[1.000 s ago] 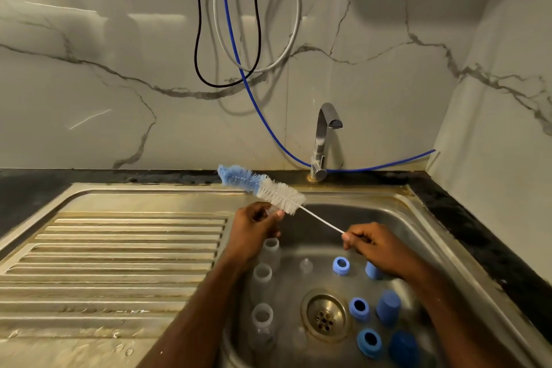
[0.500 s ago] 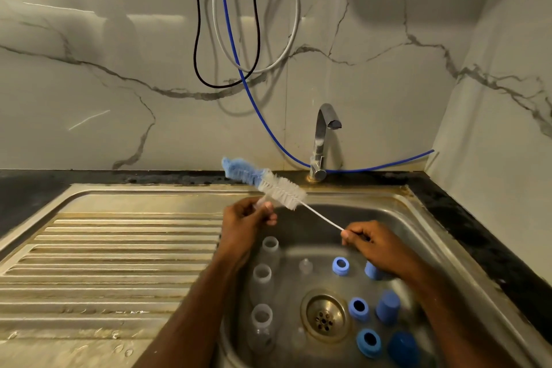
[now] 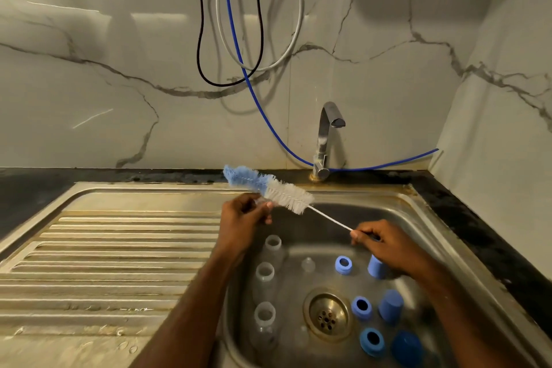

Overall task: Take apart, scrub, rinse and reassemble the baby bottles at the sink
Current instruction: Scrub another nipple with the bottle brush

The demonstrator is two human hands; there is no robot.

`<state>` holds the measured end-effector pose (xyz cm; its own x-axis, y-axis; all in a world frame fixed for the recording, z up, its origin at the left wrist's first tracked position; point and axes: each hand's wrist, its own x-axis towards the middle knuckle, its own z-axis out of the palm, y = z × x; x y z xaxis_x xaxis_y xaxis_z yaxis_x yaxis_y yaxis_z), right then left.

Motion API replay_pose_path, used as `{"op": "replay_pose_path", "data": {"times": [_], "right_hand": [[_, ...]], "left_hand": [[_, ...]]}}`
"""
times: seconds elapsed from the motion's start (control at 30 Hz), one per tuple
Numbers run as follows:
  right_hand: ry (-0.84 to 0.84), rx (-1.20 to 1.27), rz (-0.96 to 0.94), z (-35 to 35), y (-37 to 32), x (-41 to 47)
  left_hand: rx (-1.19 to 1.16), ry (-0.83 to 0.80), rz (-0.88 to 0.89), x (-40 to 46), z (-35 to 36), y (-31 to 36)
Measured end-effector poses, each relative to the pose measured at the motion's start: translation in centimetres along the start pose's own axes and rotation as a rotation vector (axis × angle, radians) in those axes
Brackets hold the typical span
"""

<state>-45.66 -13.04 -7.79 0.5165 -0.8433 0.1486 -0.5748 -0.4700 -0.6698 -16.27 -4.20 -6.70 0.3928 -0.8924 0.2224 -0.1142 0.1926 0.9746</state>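
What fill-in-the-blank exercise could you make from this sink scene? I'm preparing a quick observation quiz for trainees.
1. The right hand pinches the thin wire handle of the ____.
2. The clear bottles stand in the basin on the ____ side of the drain.
3. The number of blue rings with open centres in the basin is ____.
4. The left hand holds a small clear part against the brush's ____ bristles.

Missing words: bottle brush; left; three; white

Sink basin [image 3: 397,212]: three bottles [image 3: 264,273] in column at left wall; rings [image 3: 362,307] and caps [image 3: 390,305] right of drain [image 3: 327,315]. Drainboard [image 3: 119,254] left (tap [image 3: 324,140] behind). Bottle brush [image 3: 268,188] above basin's rear-left corner.
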Motion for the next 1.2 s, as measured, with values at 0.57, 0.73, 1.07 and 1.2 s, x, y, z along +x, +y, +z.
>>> {"op": "replay_pose_path", "data": {"times": [0.57, 0.73, 1.07, 1.2], "right_hand": [[0.024, 0.065, 0.010, -0.3, 0.2, -0.5], [-0.017, 0.021, -0.051, 2.8, -3.0, 0.0], [0.009, 0.151, 0.011, 1.5, -0.3, 0.3], [0.008, 0.200, -0.013, 3.3, -1.9, 0.4]], "left_hand": [[-0.101, 0.049, -0.066, 0.3, -0.6, -0.9], [-0.094, -0.196, -0.088, -0.7, 2.0, -1.4], [-0.637, -0.151, -0.220, -0.1, 2.2, -0.7], [-0.474, -0.248, -0.194, -0.9, 4.4, -2.2]]}}
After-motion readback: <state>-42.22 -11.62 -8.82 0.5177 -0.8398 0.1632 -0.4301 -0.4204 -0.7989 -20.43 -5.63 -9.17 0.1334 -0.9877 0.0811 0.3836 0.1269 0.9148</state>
